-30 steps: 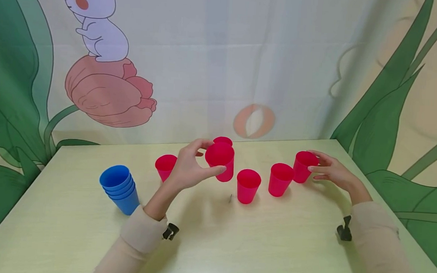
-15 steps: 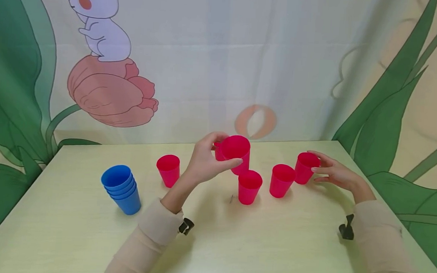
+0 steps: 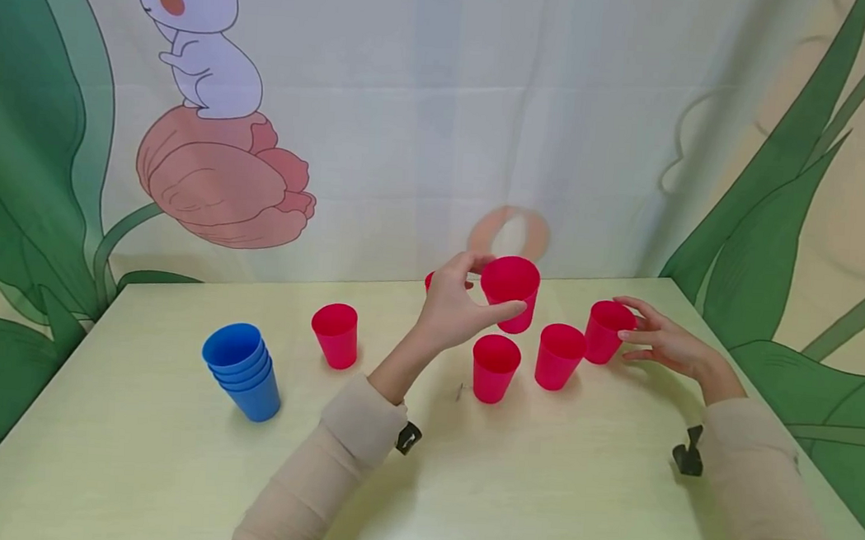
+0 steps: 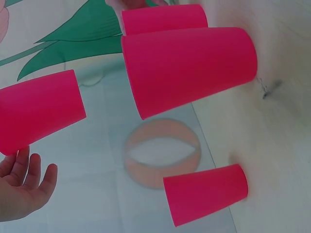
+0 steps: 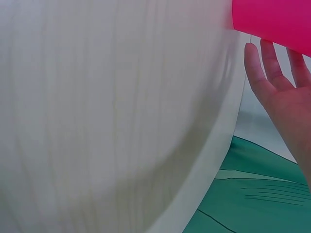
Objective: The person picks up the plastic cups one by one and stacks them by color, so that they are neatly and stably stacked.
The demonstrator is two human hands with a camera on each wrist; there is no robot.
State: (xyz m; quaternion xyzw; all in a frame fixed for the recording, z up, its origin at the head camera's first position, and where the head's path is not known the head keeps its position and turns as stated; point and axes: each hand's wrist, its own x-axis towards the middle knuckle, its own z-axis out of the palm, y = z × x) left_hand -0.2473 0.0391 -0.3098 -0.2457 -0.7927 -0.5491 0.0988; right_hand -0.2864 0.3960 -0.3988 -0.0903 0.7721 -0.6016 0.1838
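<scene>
My left hand (image 3: 456, 304) grips a red cup (image 3: 514, 296) between thumb and fingers, raised above the table. In the left wrist view, part of that hand (image 4: 26, 189) shows beside the lifted cup (image 4: 41, 111). At the right end of a row of upright red cups, my right hand (image 3: 669, 341) rests its fingertips against the side of one red cup (image 3: 604, 338). The right wrist view shows these fingers (image 5: 273, 68) nearly straight, with part of the cup (image 5: 277, 22) in frame. Two more red cups, a front one (image 3: 495, 373) and a neighbouring one (image 3: 558, 362), stand between my hands.
One red cup (image 3: 335, 338) stands alone left of my left arm. Another red cup (image 3: 428, 281) is mostly hidden behind my left hand. A stack of blue cups (image 3: 248, 370) stands farther left. A printed curtain (image 3: 381, 135) hangs behind the table (image 3: 167, 468).
My left hand has carried the raised red cup rightward, past the rear cup and over behind the front one. My right hand keeps its place at the end cup.
</scene>
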